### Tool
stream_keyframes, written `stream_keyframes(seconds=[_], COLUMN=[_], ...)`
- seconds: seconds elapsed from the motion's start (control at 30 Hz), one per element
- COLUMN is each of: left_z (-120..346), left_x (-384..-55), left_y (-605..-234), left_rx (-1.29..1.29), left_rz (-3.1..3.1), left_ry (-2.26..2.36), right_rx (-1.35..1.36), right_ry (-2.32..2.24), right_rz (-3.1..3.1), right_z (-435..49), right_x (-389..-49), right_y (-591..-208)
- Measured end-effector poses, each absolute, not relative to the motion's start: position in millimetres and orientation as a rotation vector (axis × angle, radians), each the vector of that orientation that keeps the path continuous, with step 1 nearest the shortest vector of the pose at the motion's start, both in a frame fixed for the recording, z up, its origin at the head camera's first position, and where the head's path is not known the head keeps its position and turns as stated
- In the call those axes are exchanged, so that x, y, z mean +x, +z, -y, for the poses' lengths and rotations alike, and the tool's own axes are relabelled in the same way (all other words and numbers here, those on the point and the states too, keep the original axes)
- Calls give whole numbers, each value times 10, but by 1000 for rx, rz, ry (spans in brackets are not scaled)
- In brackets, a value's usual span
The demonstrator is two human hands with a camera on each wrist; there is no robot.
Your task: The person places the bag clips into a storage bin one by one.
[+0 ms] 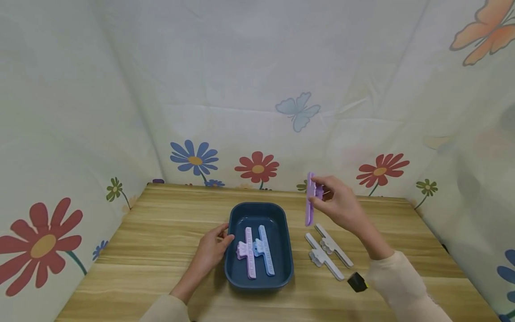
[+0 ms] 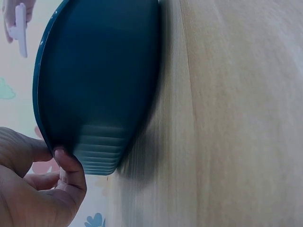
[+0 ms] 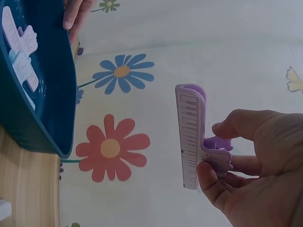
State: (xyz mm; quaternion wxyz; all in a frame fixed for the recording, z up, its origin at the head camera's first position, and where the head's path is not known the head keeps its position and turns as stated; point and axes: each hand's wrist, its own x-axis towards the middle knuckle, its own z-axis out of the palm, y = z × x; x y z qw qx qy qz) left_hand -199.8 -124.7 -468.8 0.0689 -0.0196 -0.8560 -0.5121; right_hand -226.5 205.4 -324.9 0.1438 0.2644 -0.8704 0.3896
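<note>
My right hand (image 1: pixel 339 203) pinches a purple bag clip (image 1: pixel 310 199) and holds it upright in the air, to the right of the dark blue tray. In the right wrist view this clip (image 3: pixel 189 137) shows ruler marks along its bar, with thumb and fingers on its handle. My left hand (image 1: pixel 212 248) grips the left rim of the dark blue tray (image 1: pixel 287 241), thumb and finger pinching the edge in the left wrist view. Inside the tray lie a pink clip (image 1: pixel 250 255) and a light blue clip (image 1: pixel 265 255), side by side.
Two pale grey clips (image 1: pixel 323 257) lie on the wooden table (image 1: pixel 169 223) right of the tray. A small black object (image 1: pixel 356 282) shows near my right sleeve. Flower-printed cloth (image 1: pixel 257 67) hangs behind the table and on both sides.
</note>
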Motion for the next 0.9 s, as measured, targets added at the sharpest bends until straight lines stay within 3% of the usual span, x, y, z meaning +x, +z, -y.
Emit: stream_keyframes(seconds=[0.9], left_z=[1250], left_x=[-2002], left_y=[-4683], left_rx=[-62], left_rz=[2590], left_ry=[-1519], right_rx=[954], right_ry=[1106], right_rz=[2558], right_z=[-1543], right_x=[-2137], right_y=[-3284])
